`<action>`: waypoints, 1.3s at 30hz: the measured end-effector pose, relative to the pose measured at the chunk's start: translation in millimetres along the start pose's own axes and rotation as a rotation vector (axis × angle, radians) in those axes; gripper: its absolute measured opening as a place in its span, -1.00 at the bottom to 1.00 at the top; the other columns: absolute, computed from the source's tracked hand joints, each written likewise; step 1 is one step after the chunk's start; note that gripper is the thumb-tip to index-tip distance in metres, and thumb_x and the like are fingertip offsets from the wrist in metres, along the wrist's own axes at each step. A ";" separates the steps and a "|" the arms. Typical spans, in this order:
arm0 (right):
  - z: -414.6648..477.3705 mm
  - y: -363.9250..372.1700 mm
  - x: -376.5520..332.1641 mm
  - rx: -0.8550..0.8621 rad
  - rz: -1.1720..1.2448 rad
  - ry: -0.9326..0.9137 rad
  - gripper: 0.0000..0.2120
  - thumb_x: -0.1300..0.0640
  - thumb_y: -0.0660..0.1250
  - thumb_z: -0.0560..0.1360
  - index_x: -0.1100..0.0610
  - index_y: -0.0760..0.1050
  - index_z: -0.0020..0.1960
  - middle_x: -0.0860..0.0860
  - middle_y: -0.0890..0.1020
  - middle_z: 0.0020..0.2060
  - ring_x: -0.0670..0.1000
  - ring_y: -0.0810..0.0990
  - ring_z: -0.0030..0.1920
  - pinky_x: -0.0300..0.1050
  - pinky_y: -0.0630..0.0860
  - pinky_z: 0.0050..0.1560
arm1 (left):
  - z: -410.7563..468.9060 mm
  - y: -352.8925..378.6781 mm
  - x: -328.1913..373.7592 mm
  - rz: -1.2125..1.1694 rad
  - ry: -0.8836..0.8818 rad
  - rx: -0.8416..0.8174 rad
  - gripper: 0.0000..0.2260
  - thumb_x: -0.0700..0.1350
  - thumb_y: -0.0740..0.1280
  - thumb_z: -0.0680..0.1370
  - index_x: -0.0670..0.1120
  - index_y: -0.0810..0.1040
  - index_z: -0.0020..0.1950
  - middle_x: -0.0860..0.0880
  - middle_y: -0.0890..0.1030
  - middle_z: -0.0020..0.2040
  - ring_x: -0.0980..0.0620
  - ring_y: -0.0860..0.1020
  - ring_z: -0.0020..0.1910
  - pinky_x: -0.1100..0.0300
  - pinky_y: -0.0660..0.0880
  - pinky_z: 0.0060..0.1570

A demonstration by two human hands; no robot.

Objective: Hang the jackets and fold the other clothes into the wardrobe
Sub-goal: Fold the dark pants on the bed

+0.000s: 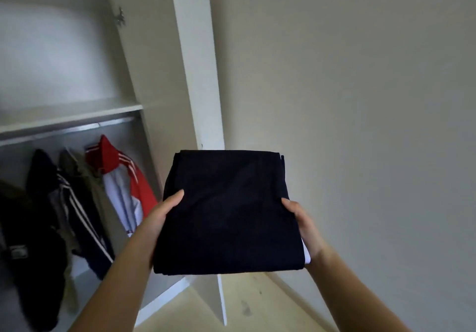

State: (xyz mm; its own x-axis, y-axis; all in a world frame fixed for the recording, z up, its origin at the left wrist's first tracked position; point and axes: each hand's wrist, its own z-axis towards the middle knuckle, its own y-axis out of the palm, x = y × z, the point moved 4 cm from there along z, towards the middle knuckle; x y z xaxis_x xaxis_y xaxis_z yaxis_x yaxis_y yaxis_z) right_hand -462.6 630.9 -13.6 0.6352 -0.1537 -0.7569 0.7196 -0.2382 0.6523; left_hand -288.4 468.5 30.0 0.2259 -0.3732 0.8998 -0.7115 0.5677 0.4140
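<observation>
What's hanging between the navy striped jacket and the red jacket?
An olive jacket hangs between the navy striped jacket and the red jacket, seen in the head view.

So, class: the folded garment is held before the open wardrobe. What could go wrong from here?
The left hand and right hand hold the garment only at its side edges, so the folds might sag or slip open. The shelf sits high, above the jackets; lifting the garment there might tilt and unfold it.

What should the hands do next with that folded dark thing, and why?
Probably carry the folded dark garment left and up onto the wardrobe shelf. Both the left hand and right hand grip it, already folded, and the jackets hang on the rail below that shelf.
</observation>
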 end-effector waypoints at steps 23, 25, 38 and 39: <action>428.2 279.4 51.0 -0.466 -0.277 0.126 -0.58 -0.05 0.33 0.48 0.12 0.54 0.26 0.12 0.65 0.13 0.14 0.61 0.16 0.10 0.45 0.29 | 99.9 -266.3 272.4 0.105 0.324 0.617 -0.75 -0.04 0.35 0.50 -0.14 0.60 0.11 -0.14 0.70 -0.12 -0.12 0.65 -0.16 0.03 0.51 -0.10; 469.1 311.1 57.0 -0.457 -0.289 0.144 -0.60 -0.04 0.34 0.47 0.13 0.56 0.23 0.13 0.66 0.09 0.16 0.63 0.10 0.10 0.48 0.24 | 118.8 -296.2 309.7 0.174 0.313 0.653 -0.80 -0.07 0.33 0.51 -0.15 0.59 0.05 -0.13 0.69 -0.27 -0.13 0.61 -0.20 0.04 0.49 -0.17; 752.3 587.4 99.1 -0.501 -0.442 0.077 -0.62 -0.12 0.25 0.53 0.10 0.55 0.20 0.08 0.70 -0.12 0.09 0.68 -0.14 -0.07 0.58 -0.16 | 264.0 -537.3 600.9 0.510 0.315 0.842 -0.73 -0.07 0.31 0.57 -0.21 0.46 0.17 -0.18 0.56 -0.08 -0.14 0.53 -0.18 -0.01 0.46 -0.17; 772.7 603.0 106.5 -0.504 -0.446 0.061 -0.62 -0.12 0.24 0.54 0.11 0.54 0.21 0.09 0.69 -0.08 0.09 0.67 -0.09 -0.05 0.58 -0.11 | 273.0 -556.7 617.4 0.530 0.334 0.872 -0.71 -0.10 0.31 0.57 -0.22 0.45 0.22 -0.19 0.57 -0.02 -0.15 0.53 -0.14 -0.03 0.46 -0.09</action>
State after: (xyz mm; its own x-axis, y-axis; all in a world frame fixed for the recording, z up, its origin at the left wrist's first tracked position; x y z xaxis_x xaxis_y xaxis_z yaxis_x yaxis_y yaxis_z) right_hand -177.9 -270.1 267.7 0.2514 -0.0861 -0.9641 0.9499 0.2130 0.2287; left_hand 65.5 -278.2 317.6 -0.1750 0.0614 0.9827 -0.9719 -0.1706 -0.1624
